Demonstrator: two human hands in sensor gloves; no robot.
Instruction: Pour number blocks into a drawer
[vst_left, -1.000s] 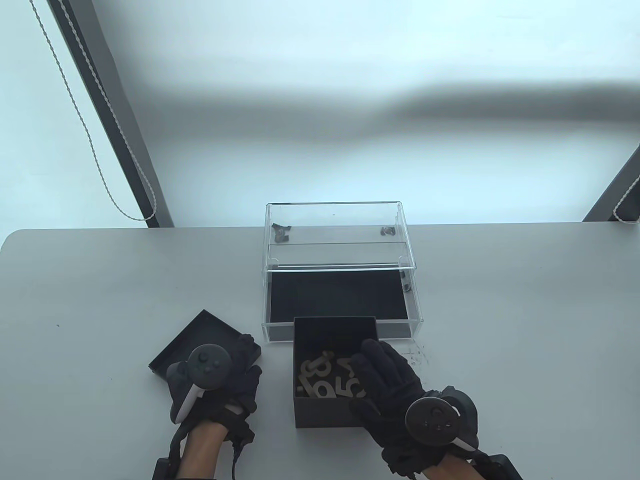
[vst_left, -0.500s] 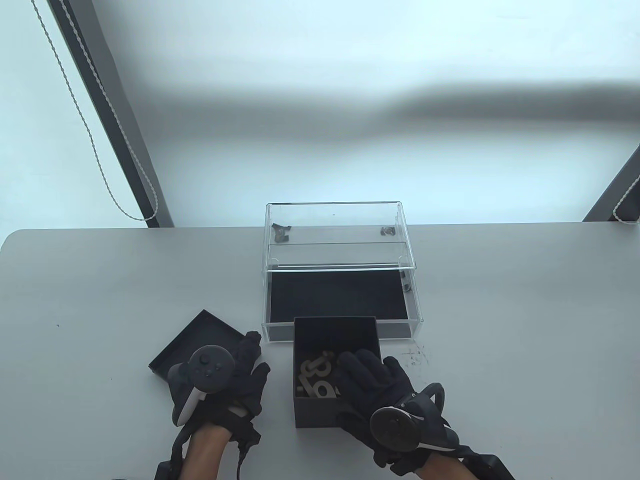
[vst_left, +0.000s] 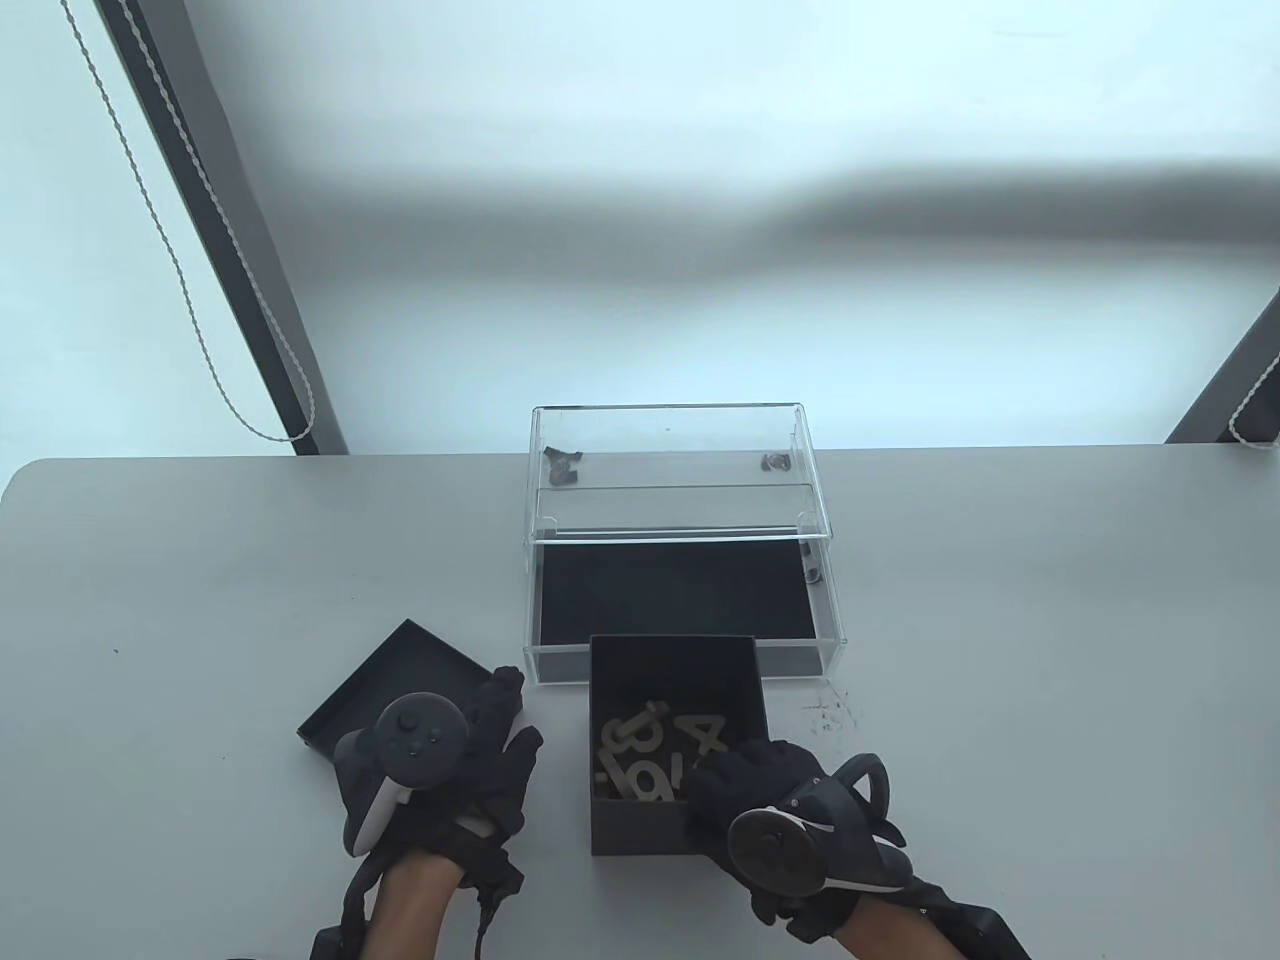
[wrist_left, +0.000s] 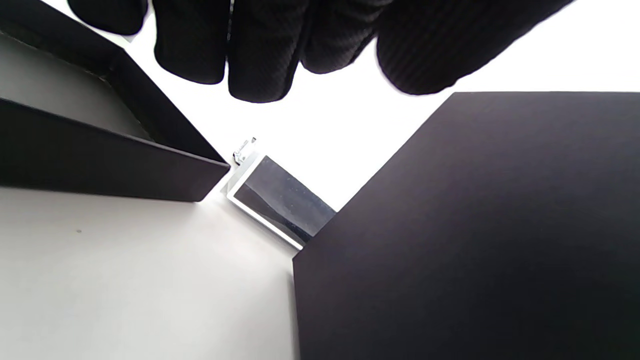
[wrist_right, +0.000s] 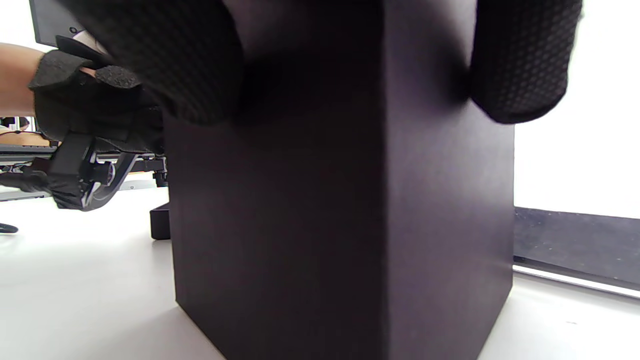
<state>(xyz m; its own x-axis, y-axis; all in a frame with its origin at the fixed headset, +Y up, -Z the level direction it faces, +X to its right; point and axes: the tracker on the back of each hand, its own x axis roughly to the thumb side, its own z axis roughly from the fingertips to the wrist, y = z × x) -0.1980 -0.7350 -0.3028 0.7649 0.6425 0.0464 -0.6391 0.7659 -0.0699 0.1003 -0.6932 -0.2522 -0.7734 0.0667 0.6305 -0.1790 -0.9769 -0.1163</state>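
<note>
Already the right hand (vst_left: 775, 800) had clamped the near right corner of the black box (vst_left: 640, 835), while the left hand (vst_left: 480, 770) hung slack and held nothing.

Its thumb lay on one outer face and the fingers (wrist_right: 522, 75) on the next, as the right wrist view showed, a hold that looked meant for lifting and tipping. The left hand's fingers (wrist_left: 260, 55) hung relaxed over the table (vst_left: 1000, 620), between the black lid (vst_left: 385, 675) and the box. Pale number blocks (vst_left: 650, 750) lay heaped inside the box, none yet poured. Its far rim overlapped the front wall of the clear drawer (vst_left: 835, 625), pulled out of its clear case (vst_left: 670, 440) with the dark lined floor bare. Room looked free straight ahead, though a low lift would likely catch that front wall.
</note>
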